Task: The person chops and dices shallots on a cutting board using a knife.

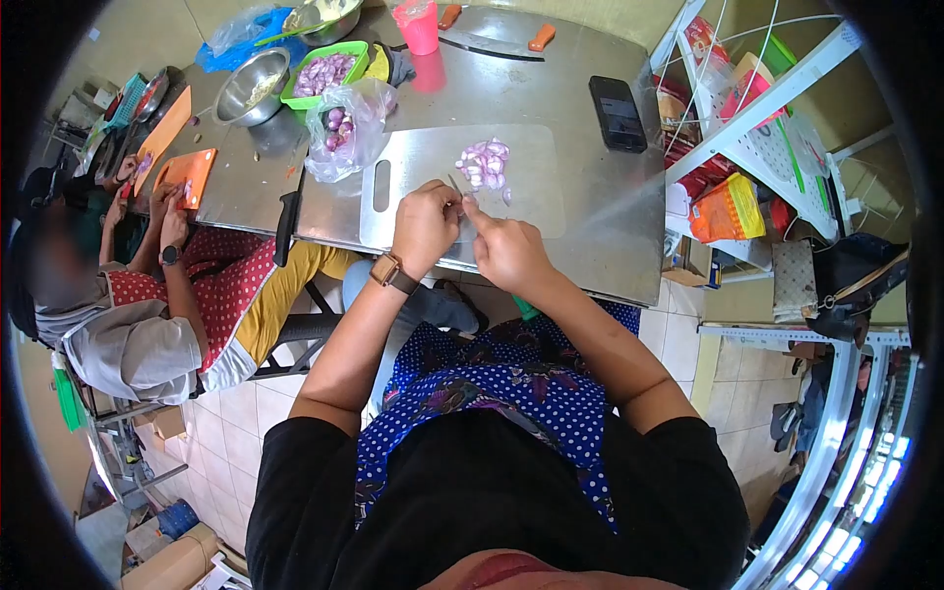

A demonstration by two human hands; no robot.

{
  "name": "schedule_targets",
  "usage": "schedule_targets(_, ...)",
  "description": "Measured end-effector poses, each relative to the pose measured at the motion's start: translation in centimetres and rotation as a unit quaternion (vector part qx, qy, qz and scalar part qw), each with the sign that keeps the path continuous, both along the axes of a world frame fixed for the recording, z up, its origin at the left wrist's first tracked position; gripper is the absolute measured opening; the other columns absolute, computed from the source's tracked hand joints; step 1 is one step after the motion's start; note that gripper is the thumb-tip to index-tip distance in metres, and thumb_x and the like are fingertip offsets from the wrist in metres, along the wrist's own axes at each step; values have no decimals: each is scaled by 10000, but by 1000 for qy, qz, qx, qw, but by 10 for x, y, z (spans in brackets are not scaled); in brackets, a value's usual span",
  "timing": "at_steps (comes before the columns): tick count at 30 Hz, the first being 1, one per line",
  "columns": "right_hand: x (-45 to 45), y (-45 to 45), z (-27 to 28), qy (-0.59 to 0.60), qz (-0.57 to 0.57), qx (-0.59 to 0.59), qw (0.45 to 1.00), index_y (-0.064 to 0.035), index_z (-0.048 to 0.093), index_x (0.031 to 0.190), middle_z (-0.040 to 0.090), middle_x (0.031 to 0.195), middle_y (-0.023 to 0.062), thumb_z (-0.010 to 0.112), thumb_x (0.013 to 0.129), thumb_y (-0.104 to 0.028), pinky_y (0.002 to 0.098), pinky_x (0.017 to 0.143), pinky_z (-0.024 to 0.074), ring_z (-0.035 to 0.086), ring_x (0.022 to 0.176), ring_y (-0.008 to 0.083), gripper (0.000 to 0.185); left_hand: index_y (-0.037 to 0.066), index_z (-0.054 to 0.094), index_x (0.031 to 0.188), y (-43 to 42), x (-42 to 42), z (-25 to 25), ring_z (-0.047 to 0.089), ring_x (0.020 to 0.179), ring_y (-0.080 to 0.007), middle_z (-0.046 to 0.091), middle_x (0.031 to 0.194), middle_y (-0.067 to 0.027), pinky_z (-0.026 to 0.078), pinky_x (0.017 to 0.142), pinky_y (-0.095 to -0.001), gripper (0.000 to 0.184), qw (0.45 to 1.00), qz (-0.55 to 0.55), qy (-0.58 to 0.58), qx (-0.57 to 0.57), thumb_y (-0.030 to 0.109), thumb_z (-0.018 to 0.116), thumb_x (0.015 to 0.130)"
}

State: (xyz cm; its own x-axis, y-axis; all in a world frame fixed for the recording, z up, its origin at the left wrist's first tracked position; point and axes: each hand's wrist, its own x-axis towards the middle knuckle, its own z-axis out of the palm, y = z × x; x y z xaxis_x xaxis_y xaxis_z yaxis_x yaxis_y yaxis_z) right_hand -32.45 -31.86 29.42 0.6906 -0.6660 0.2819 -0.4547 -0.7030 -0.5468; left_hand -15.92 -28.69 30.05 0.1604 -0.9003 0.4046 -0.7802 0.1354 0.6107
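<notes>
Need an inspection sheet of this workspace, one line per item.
Surface: metal table, glare at right; cutting board near the front edge.
Job's things: cut onions on the board; bag of onions and green tub of onions beyond its left side.
Clutter: phone, pink cup, orange-handled knives at back; black handle juts past the front edge.
Hands: left hand and right hand close together over the board's near side; grip hidden.
Cables: thin white lines by the shelf; cannot tell if cables.
Surroundings: co-worker at left, loaded shelf at right.
</notes>
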Motion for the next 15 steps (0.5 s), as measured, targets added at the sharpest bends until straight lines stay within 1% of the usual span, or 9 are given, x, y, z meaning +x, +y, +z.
schedule_targets(1,-1,0,-3,0,0,-1,1000,-10,542,1334,672,755,183,581,779,-104,481,615,524,652,641,366,564,-6,690,800,0,-1,1,646,645,-293,661,780,-143,510,602,-354,76,1000,0,0,-1,-37,690,731)
schedule_targets(3,-2,3,-3,72,-5,-5,997,-5,537,1338,672,765,188,584,776,-103,478,619,524,653,644,362,573,-14,678,778,1,-3,4,640,697,-365,650,785,-158,515,647,-419,67,999,4,28,17,-34,663,716)
schedule_targets(7,-25,16,1,57,4,18,998,-6,541,1336,674,773,185,584,779,-98,477,622,526,655,645,358,567,-11,680,774,1,0,3,642,698,-362,650,780,-157,516,650,-417,66,1000,3,24,17,-32,666,713)
schedule_targets(9,-28,15,4,27,-13,15,999,-44,574,1321,673,776,183,572,804,-60,458,624,526,647,633,360,518,-7,680,766,1,0,2,644,697,-357,650,775,-154,517,651,-413,59,999,3,32,17,-29,666,713)
schedule_targets(10,-28,14,5,27,-13,15,999,-44,574,1321,673,776,183,572,804,-60,458,624,526,647,633,360,518,-7,680,766,-1,-1,2,644,697,-357,650,775,-154,517,651,-413,59,999,3,33,17,-29,666,713)
schedule_targets(12,-22,12,14,-12,-8,10,1000,-40,578,1316,667,771,190,571,809,-64,455,622,525,644,628,360,507,-5,679,761,0,-1,3,647,697,-353,652,776,-152,518,652,-411,55,999,5,34,25,-29,665,713)
schedule_targets(15,-14,8,11,-12,0,26,1000,-30,578,1310,663,767,195,574,803,-63,451,621,521,645,637,360,508,-6,678,760,0,-1,4,646,699,-355,653,782,-150,518,649,-414,53,999,7,35,21,-30,661,716)
